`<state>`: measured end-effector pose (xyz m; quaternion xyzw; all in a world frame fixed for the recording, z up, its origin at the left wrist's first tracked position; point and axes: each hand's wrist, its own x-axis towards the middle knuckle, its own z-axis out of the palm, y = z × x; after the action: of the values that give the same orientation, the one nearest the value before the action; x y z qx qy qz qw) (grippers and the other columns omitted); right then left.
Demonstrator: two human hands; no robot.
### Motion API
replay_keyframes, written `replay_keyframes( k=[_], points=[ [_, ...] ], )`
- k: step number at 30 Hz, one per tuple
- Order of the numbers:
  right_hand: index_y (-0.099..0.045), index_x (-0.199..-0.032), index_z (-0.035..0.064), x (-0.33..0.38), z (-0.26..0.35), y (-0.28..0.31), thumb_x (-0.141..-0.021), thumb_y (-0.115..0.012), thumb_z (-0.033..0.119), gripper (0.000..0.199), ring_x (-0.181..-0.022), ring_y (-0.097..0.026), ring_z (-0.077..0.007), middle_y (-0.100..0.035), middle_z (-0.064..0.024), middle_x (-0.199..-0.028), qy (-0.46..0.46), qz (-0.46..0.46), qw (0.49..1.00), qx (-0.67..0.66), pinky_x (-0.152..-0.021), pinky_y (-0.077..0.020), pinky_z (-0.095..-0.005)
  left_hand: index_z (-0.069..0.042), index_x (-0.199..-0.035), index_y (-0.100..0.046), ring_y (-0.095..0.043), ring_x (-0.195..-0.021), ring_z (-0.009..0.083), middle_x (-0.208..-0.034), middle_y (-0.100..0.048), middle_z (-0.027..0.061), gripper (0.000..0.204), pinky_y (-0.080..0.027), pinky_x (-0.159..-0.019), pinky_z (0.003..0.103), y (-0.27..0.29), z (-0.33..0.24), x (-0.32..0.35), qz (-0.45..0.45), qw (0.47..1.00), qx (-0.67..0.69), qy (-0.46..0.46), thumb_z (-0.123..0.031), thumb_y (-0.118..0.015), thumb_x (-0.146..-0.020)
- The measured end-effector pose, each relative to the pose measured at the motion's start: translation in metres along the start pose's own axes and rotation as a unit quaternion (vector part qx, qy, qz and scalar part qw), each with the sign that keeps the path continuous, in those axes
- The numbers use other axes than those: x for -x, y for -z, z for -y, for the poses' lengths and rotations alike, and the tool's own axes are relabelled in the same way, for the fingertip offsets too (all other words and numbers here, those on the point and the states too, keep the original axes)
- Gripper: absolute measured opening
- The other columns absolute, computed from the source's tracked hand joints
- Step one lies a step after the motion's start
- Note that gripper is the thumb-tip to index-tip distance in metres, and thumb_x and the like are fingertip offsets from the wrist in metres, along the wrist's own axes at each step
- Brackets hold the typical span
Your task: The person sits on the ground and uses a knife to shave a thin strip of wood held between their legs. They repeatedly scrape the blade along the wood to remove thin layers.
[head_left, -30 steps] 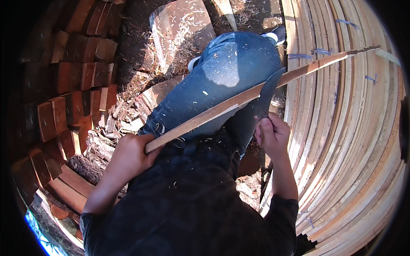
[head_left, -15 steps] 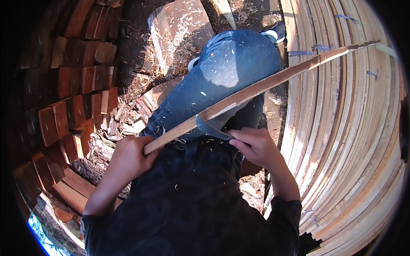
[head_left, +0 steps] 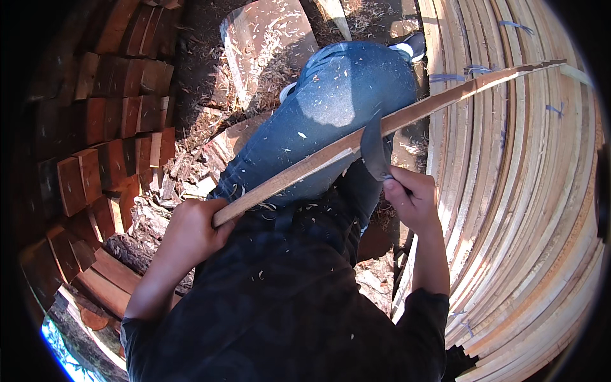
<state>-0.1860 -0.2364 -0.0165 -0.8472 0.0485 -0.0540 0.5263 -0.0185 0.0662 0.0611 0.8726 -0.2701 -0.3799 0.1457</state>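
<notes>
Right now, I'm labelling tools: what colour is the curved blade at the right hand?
Dark grey; the curved blade shows best in the head view.

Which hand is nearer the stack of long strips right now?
Right. The right hand, holding the knife, is just left of the stack; the left hand, gripping the stick, is much farther left.

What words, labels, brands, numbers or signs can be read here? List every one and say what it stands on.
None: no readable text shows in this view.
The curved knife in the right hand and the wooden strip in the left hand show no lettering.
Any tiny marks on the shoe are too small to read.
</notes>
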Motion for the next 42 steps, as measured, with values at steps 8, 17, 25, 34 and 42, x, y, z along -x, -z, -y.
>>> replay_keyframes(
  k=[8, 17, 25, 34, 42],
  points=[
    [-0.066, -0.096, 0.0008, -0.003, 0.016, -0.018, -0.088, -0.063, 0.014, 0.016, -0.051, -0.055, -0.0151, -0.05, -0.0083, -0.058, -0.08, -0.015, 0.992, -0.097, -0.05, -0.0436, -0.0287, 0.0, -0.074, -0.065, -0.059, -0.054, 0.0339, -0.056, -0.056, 0.0182, 0.019, -0.046, -0.054, 0.04, 0.005, -0.001, 0.0, 0.018, 1.0, -0.007, 0.005, -0.018, -0.068, -0.08],
    [-0.064, -0.099, 0.0, 0.0, 0.009, -0.016, -0.092, -0.056, 0.013, 0.016, -0.049, -0.053, -0.0145, -0.054, -0.0078, -0.061, -0.16, -0.127, 0.952, -0.229, -0.046, -0.0407, -0.0254, -0.002, -0.075, -0.066, -0.061, -0.062, 0.0368, -0.061, -0.059, 0.0195, 0.018, -0.049, -0.06, 0.043, 0.008, -0.006, -0.002, 0.039, 0.999, 0.001, 0.036, -0.02, -0.069, -0.078],
    [-0.058, -0.109, -0.0032, 0.008, -0.003, 0.024, -0.098, -0.048, 0.02, 0.028, -0.044, -0.043, -0.0062, -0.048, -0.0032, -0.058, -0.225, -0.238, 0.916, -0.231, -0.039, -0.0334, -0.0204, 0.0, -0.076, -0.066, -0.061, -0.058, 0.0356, -0.058, -0.057, 0.0198, 0.021, -0.047, -0.056, 0.041, 0.014, -0.014, -0.007, 0.071, 0.995, 0.027, 0.062, -0.02, -0.069, -0.079],
    [-0.055, -0.11, -0.0021, -0.009, -0.012, 0.024, -0.099, -0.044, 0.016, 0.024, -0.04, -0.043, -0.0072, -0.049, -0.0034, -0.06, -0.158, -0.322, 0.867, -0.347, -0.038, -0.0341, -0.021, 0.003, -0.074, -0.065, -0.058, -0.051, 0.0333, -0.054, -0.055, 0.0197, 0.026, -0.044, -0.051, 0.038, 0.018, -0.013, -0.01, 0.107, 0.99, 0.059, 0.077, -0.022, -0.069, -0.081],
    [-0.054, -0.11, -0.0007, -0.009, -0.024, 0.023, -0.101, -0.04, 0.021, 0.027, -0.04, -0.043, -0.008, -0.048, -0.0034, -0.058, -0.178, -0.321, 0.873, -0.321, -0.037, -0.0357, -0.0211, 0.005, -0.07, -0.061, -0.045, -0.042, 0.0159, -0.048, -0.05, 0.0119, 0.027, -0.037, -0.046, 0.034, 0.012, -0.005, -0.007, 0.09, 0.991, 0.088, 0.053, -0.019, -0.067, -0.083]
  ],
)
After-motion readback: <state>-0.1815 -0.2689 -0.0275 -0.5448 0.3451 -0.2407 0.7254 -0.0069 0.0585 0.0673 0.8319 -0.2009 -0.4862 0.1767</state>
